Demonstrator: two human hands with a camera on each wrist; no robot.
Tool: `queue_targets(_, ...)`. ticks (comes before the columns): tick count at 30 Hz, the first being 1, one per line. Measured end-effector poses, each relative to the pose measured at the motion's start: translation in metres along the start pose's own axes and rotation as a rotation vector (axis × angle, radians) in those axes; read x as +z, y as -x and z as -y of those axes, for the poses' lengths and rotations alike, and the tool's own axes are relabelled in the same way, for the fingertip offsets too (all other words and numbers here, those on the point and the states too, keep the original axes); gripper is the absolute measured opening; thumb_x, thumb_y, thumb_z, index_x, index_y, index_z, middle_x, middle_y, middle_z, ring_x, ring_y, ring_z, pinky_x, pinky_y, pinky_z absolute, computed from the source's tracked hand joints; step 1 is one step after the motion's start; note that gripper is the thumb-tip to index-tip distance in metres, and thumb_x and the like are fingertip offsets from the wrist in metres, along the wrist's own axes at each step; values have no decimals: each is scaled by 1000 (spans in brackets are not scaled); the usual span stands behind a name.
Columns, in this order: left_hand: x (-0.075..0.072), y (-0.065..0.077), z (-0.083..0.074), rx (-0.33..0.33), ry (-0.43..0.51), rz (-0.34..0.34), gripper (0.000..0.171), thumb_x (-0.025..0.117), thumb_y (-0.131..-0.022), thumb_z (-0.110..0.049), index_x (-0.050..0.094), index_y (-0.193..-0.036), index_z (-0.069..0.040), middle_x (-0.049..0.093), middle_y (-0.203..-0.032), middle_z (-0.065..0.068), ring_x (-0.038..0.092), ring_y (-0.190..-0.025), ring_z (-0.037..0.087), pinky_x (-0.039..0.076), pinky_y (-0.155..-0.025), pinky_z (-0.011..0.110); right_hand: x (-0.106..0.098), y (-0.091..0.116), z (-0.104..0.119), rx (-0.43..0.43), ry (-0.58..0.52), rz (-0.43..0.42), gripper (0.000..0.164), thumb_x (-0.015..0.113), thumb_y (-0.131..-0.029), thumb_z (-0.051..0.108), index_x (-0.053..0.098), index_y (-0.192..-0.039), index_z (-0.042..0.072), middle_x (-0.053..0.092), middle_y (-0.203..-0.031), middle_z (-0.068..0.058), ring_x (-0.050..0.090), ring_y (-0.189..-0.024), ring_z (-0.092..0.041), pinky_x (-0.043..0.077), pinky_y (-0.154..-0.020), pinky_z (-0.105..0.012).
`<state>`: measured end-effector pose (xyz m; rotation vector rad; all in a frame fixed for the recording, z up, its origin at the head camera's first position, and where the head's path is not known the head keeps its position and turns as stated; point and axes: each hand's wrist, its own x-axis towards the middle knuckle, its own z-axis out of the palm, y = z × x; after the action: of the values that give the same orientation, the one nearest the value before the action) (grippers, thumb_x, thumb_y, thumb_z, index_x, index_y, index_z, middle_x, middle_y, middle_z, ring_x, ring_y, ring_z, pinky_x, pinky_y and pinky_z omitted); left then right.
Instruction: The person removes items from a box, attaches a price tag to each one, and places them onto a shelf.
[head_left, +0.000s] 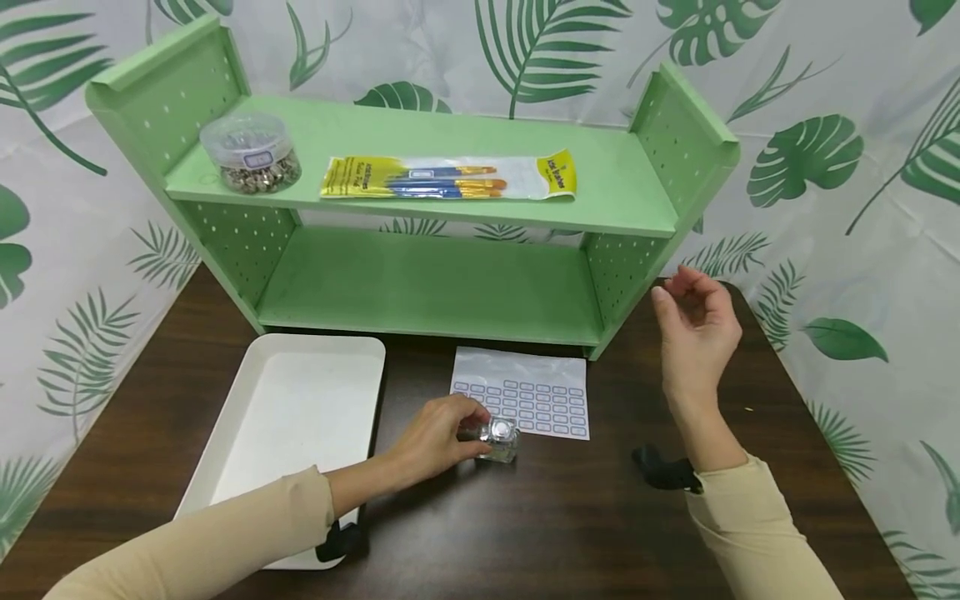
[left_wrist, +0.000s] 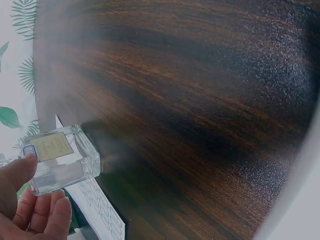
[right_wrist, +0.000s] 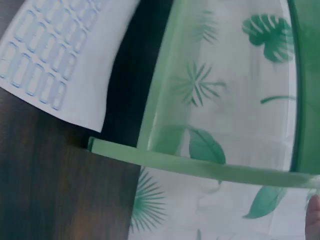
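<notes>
My left hand (head_left: 438, 435) grips a clear, square glass perfume bottle (head_left: 502, 450) just in front of the sticker sheet (head_left: 525, 371). In the left wrist view the thumb lies on the bottle's front, beside a pale yellow label (left_wrist: 54, 146) and a small blue-edged sticker (left_wrist: 30, 151). The other fingers are under the bottle. My right hand (head_left: 697, 333) is raised by the right side of the shelf, its fingers loosely bent and holding nothing. Only a fingertip (right_wrist: 313, 220) of it shows in the right wrist view.
A green two-tier shelf (head_left: 442, 287) stands at the back of the dark wooden table (head_left: 585, 517). On its upper tier are a clear jar (head_left: 258, 171) of small metal pieces and a packet of paintbrushes (head_left: 450, 179). A white tray (head_left: 300, 417) lies on the left.
</notes>
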<state>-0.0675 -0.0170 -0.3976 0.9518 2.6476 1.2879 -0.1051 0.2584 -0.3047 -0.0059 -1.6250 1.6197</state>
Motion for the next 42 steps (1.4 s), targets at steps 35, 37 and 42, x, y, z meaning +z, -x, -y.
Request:
queue_targets(35,3,0,6,-10,144,45,27,80,-73,-10,65,-93,-2,65,-91,9,66,-81,20,52,-72,16,16,-15,-24,46,58,-123,17,69,-79,-7,70,-87,9,63,-80,3,55,-78,-13,46,-69,-20)
queue_targets(37,2,-1,7,-15,150,43,26,80,-73,-10,65,-92,-2,65,-91,8,66,-81,19,53,-72,16,17,-16,-25,46,65,-120,17,68,-79,-7,70,-88,7,63,-80,4,55,-78,-12,46,-69,-20)
queue_targets(42,2,-1,7,-25,162,37,25,80,-72,-9,65,-91,-2,65,-91,9,66,-80,19,53,-71,16,18,-16,-27,43,72,-119,16,68,-79,-7,70,-89,5,63,-79,5,55,-78,-11,46,-69,-20)
